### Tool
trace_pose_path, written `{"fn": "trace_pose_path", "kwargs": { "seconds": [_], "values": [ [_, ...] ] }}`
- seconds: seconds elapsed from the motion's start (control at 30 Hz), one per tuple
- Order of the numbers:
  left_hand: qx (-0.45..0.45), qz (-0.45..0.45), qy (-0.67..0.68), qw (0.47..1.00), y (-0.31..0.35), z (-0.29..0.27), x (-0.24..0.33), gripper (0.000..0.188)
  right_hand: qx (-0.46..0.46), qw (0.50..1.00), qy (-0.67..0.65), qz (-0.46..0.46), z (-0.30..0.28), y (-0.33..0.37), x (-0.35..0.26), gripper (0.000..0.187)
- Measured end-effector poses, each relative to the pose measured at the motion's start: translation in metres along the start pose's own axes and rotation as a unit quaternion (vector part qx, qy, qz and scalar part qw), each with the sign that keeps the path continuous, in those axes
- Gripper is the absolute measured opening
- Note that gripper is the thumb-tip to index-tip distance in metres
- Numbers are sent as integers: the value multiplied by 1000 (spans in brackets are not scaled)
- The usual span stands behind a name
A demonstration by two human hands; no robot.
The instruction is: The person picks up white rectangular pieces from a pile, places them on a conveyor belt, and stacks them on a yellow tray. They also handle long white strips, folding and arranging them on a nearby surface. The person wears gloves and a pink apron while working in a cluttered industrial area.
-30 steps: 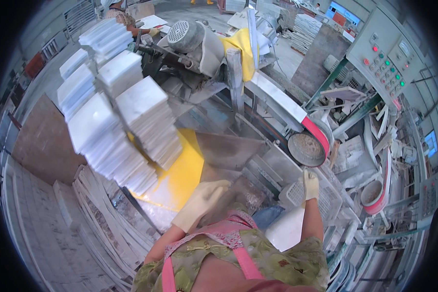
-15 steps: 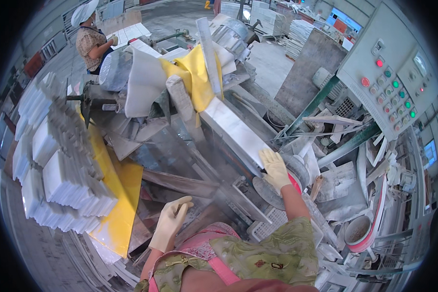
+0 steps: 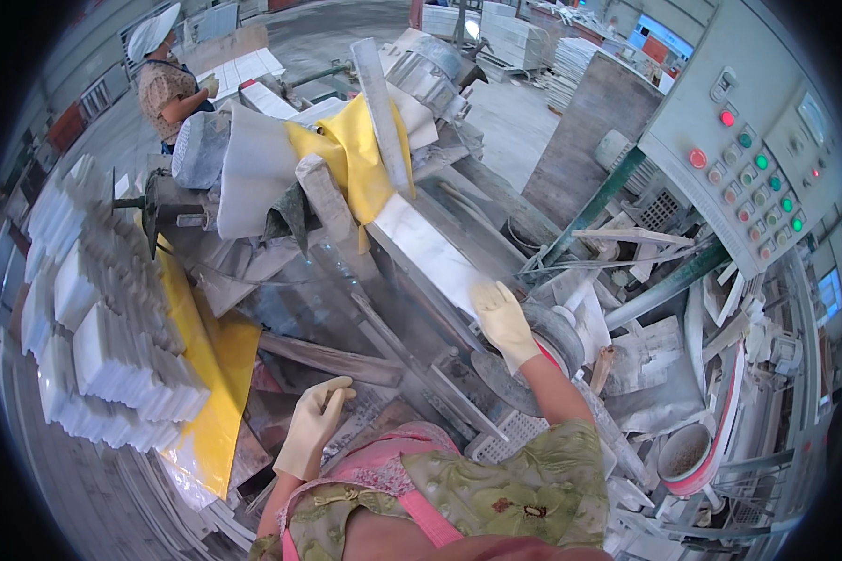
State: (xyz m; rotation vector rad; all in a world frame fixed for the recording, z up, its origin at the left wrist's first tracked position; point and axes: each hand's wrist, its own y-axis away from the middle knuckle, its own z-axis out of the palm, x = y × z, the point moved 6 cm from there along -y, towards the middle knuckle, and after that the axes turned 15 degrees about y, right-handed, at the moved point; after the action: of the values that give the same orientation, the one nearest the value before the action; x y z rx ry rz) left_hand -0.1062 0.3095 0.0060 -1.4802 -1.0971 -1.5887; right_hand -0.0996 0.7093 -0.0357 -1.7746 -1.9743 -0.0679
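My right hand (image 3: 502, 320), in a cream rubber glove, lies palm down with fingers stretched on the near end of a long white stone strip (image 3: 428, 245). The strip rests slantwise along the machine bed, its far end beneath a yellow sheet (image 3: 357, 159). Close to the right wrist is a round grey disc-shaped part (image 3: 554, 332) with a red edge. My left hand (image 3: 316, 419), gloved alike, hovers low in front of my body near a worn wooden bar (image 3: 332, 358). Its fingers are loosely bent, the thumb apart, and nothing shows in them.
Stacked white stone tiles (image 3: 112, 346) stand at the left beside yellow sheeting (image 3: 206, 374). A control panel (image 3: 748, 140) with coloured buttons rises at the right. Broken slabs (image 3: 641, 355) and a round bucket (image 3: 685, 453) lie below it. Another person (image 3: 168, 93) stands far left.
My right hand has shifted slightly left in the picture, still flat on the white strip. The left hand stays low and loosely bent. The whole view has shifted a little.
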Motion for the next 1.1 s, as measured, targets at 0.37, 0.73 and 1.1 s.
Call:
{"fn": "trace_pose_path", "kwargs": {
  "seconds": [0.37, 0.73, 1.1],
  "values": [
    [76, -103, 27, 991, 11, -25, -11, 33, -24, 999, 40, 6, 35, -59, -17, 60],
    [88, -55, 48, 993, 49, -73, -36, 34, -179, 966, -118, 143, -33, -88, -3, 53],
    [198, -1, 61, 978, 142, -188, -54, 31, -225, 676, -702, -8, -176, -96, -292, 40]
  ]
}}
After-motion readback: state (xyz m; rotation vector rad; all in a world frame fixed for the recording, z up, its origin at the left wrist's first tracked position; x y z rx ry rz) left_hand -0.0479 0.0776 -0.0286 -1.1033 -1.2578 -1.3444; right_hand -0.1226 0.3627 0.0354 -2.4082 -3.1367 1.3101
